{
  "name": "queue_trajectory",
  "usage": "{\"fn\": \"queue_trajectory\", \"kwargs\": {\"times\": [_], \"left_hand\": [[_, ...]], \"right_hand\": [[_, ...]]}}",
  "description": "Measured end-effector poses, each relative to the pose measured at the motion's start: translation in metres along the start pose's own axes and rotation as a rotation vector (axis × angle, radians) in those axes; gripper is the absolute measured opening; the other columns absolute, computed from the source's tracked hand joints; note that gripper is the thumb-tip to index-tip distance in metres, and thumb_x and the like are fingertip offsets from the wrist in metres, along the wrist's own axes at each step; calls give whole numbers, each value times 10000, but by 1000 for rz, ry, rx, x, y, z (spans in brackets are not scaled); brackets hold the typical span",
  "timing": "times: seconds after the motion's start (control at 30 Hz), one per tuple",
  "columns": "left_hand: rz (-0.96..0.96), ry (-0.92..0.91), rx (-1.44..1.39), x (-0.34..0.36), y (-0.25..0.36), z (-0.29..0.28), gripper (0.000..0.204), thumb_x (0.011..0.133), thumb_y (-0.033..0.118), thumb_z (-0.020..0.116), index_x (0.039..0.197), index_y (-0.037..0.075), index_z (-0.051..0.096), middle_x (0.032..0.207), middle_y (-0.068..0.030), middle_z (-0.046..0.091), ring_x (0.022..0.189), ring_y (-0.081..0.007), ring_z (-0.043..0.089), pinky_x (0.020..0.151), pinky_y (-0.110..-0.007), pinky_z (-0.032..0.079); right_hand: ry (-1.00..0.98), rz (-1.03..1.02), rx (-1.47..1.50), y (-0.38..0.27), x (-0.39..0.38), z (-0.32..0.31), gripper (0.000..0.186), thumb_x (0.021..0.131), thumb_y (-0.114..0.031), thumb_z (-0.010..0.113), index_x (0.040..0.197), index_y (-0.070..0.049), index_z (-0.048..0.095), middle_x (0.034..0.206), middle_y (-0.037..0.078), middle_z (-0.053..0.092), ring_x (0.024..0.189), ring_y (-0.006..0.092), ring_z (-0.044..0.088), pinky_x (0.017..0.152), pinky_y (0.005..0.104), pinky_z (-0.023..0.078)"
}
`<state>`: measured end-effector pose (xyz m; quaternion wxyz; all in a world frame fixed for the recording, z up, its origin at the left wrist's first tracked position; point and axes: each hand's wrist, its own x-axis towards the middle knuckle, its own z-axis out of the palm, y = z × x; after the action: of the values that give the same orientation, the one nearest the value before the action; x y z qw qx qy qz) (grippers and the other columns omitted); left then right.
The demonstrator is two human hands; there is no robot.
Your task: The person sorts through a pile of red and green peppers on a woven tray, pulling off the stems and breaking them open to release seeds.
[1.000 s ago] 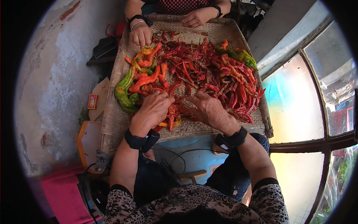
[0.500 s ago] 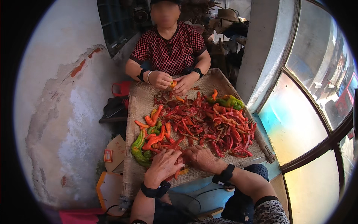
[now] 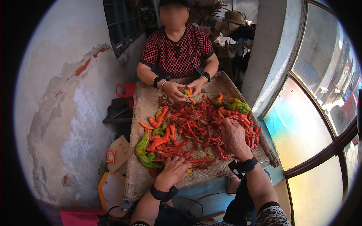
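Red peppers [image 3: 192, 124], many thin and shrivelled, are heaped from the middle of the woven tray [image 3: 136, 180] toward its right edge. Plumper orange peppers [image 3: 161, 140] and a long green pepper [image 3: 141, 152] are gathered along the left edge, and more green peppers [image 3: 238, 106] are laid near the far right corner. The left hand [image 3: 174, 168] is lowered onto peppers just inside the near edge, its fingers bent; whether anything is clasped in its grip cannot be told. The right hand [image 3: 233, 137] is set over the right part of the red heap with its fingertips hidden, so the state of that grip cannot be told either.

Thin pods are probably best lifted by the fingertips from the top of the heap, since brittle-looking ones could be cracked by a hard squeeze or by being dragged from beneath. Plump ones are better not pressed under the shrivelled ones, where they could be bruised or overlooked. Single peppers should be more easily told apart if the layer is spread thinly. The far edge is best left to the co-worker's hands [image 3: 174, 90], by which an orange-and-green pepper [image 3: 187, 91] is held.
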<state>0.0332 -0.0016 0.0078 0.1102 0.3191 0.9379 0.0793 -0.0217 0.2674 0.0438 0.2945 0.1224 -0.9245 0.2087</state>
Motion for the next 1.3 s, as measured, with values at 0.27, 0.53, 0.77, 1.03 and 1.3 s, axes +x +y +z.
{"fn": "queue_trajectory", "kwargs": {"times": [0.27, 0.53, 0.77, 1.03, 1.3], "left_hand": [[60, 114, 164, 5, -3, 20, 389, 791, 206, 660, 1158, 100, 583, 1046, -141, 555, 1063, -317, 500, 964, -541, 367], [116, 182, 140, 12, -1, 20, 300, 739, 156, 662, 1026, 83, 606, 929, -122, 533, 1010, -306, 518, 990, -570, 355], [175, 501, -89, 17, -2, 10, 244, 724, 23, 607, 959, 79, 572, 863, -99, 541, 882, -293, 567, 900, -463, 443], [24, 518, -32, 14, -10, 3, 260, 769, 31, 621, 1023, 68, 577, 930, -129, 519, 943, -328, 549, 860, -449, 453], [25, 444, 4, 10, -10, 8, 233, 853, 114, 631, 1083, 81, 620, 961, -124, 568, 975, -320, 557, 875, -447, 453]], "right_hand": [[-255, -104, 172, -15, -18, 16, 416, 798, -31, 642, 1199, -57, 532, 1061, 146, 547, 977, 348, 557, 801, 457, 487], [-602, -419, 210, -47, -64, 59, 488, 881, -132, 609, 1340, -60, 460, 1155, 180, 555, 956, 389, 621, 796, 468, 535], [-776, -233, 149, -41, -52, 61, 373, 867, -239, 656, 1157, -34, 540, 964, 220, 643, 885, 371, 664, 687, 446, 546], [-755, -337, -50, -45, -49, 51, 391, 836, -306, 708, 1126, -74, 584, 983, 145, 641, 948, 337, 662, 678, 417, 561], [-348, -102, 144, -20, -18, 11, 146, 864, -120, 628, 972, -35, 580, 827, 175, 639, 801, 356, 650, 621, 451, 509]]}}
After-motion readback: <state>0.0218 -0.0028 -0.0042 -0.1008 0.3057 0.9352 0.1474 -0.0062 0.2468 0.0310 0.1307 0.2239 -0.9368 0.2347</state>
